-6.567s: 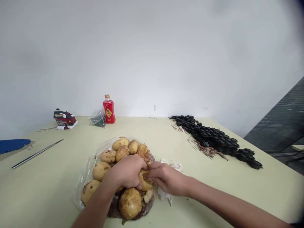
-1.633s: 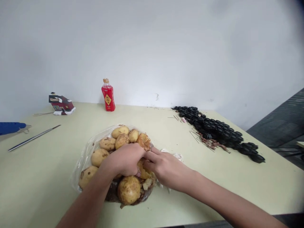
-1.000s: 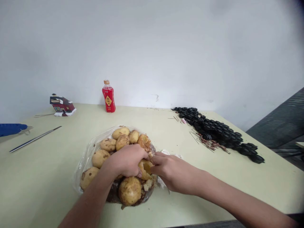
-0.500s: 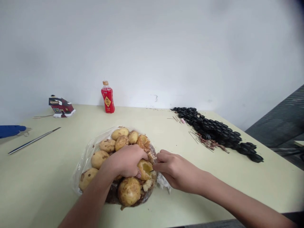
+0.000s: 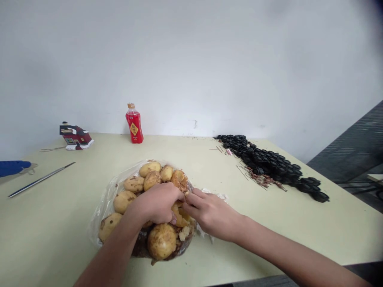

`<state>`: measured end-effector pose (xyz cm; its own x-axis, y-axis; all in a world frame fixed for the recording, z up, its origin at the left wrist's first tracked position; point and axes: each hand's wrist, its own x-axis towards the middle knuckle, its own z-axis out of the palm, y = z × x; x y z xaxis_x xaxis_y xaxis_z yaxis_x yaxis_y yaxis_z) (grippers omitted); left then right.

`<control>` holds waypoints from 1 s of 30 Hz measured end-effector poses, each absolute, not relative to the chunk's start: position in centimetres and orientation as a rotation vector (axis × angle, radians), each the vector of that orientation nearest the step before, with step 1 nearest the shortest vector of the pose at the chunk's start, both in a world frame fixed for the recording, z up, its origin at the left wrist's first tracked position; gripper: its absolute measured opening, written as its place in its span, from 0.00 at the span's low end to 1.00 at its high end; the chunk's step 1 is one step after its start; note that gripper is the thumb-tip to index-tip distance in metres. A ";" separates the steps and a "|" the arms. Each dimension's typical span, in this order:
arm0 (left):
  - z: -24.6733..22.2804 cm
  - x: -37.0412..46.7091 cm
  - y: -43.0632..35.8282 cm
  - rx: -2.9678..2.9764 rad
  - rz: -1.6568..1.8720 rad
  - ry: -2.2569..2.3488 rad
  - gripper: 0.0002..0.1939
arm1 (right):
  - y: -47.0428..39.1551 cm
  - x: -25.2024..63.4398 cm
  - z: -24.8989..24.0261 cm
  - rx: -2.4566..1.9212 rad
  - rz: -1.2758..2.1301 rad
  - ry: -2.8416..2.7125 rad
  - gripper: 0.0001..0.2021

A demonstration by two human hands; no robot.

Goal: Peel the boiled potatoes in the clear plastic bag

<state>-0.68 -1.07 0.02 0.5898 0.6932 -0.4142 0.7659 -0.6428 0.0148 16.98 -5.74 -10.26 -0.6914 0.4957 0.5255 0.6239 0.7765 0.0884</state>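
Note:
My left hand (image 5: 161, 202) is closed around a potato (image 5: 181, 219) with a hollow dug into its right side. Fingers bent, my right hand (image 5: 211, 213) reaches over the hollow's edge; whatever it pinches is hidden. Several yellow-brown potatoes (image 5: 162, 241), some with dark patches, rest on a clear plastic bag (image 5: 103, 209). Behind my hands, another potato (image 5: 178, 178) has a cut, orange-brown top. Pale potato bits (image 5: 184, 233) lie at the bag's right side.
On the left are a blue-handled tool (image 5: 13, 168), a slim metal rod (image 5: 42, 179) and a toy house (image 5: 76, 136). A red drink bottle (image 5: 134, 125) stands by the wall. Black round parts (image 5: 269, 163) and thin wires (image 5: 243, 170) spread over the right.
My right hand has moved left, over the hollowed potato. A thin dark tip seen at its fingers before is now hidden. My left hand keeps its grip.

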 end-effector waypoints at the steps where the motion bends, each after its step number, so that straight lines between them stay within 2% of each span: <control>1: 0.0 -0.7 -1.1 2.619 -0.571 1.236 0.20 | -5.5 16.7 -10.4 -0.804 -0.409 -2.509 0.12; 4: 0.1 -0.6 -1.1 2.610 -0.582 1.251 0.18 | -5.1 16.4 -10.2 -0.729 -0.459 -2.625 0.13; 8: 0.1 -0.7 -1.1 2.601 -0.556 1.216 0.19 | -5.6 17.1 -9.2 -0.802 -0.348 -2.775 0.11; 11: 0.1 -0.7 -1.1 2.621 -0.522 1.182 0.19 | -6.0 17.4 -8.8 -0.905 -0.230 -2.762 0.09; 16: 0.1 -0.7 -1.1 2.639 -0.534 1.198 0.17 | -6.3 16.8 -9.9 -0.890 -0.345 -2.677 0.12; 18: 0.1 -0.7 -1.1 2.627 -0.528 1.182 0.18 | -6.7 16.5 -10.3 -0.918 -0.284 -2.692 0.12; 21: 0.3 -0.7 -1.2 2.636 -0.512 1.162 0.18 | -7.6 16.2 -10.3 -1.069 -0.041 -2.650 0.09; 24: 0.4 -0.6 -1.3 2.643 -0.523 1.172 0.22 | -8.2 15.9 -9.8 -1.238 0.348 -2.414 0.07; 30: 0.3 -0.4 -1.3 2.640 -0.588 1.190 0.26 | -7.9 15.3 -9.6 -1.429 1.024 -1.779 0.13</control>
